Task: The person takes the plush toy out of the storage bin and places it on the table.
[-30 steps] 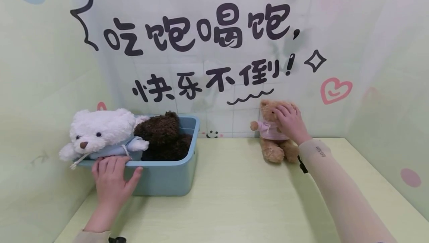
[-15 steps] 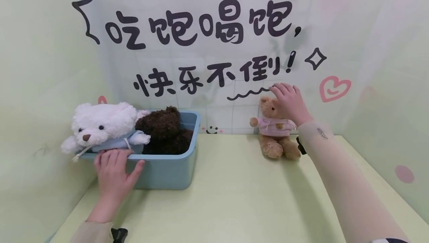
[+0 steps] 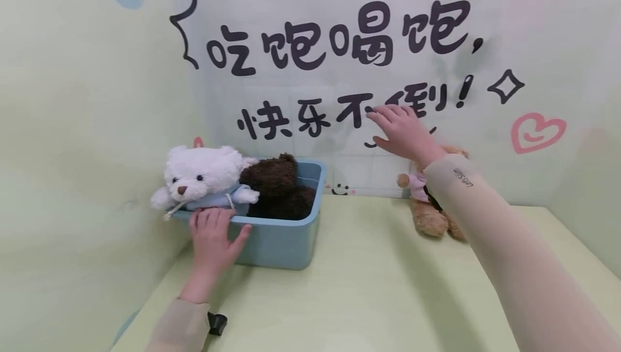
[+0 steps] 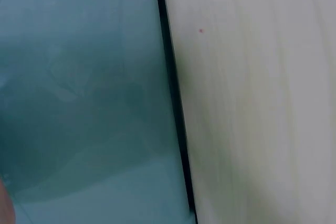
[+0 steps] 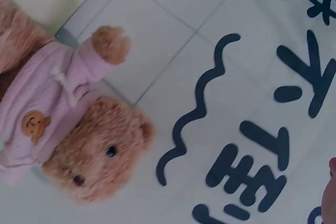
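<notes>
Pale walls close in around our table, and the back one carries dark lettering and a pink heart. Our left hand is hooked over the front rim of the blue bin, fingers bent across it and thumb on the outside. We judge that a hard downward press there might tip the bin toward us. The white bear lies high in it, arms over the rim, so a jolt could roll it out; the dark brown plush sits lower beside it. Our right hand is raised with its fingers extended, holding nothing. Behind that arm, the tan bear sits upright on the table by the back wall; a brush from the sleeve could topple it. The tabletop is pale and smooth-looking, with faint grain in the left wrist view.
</notes>
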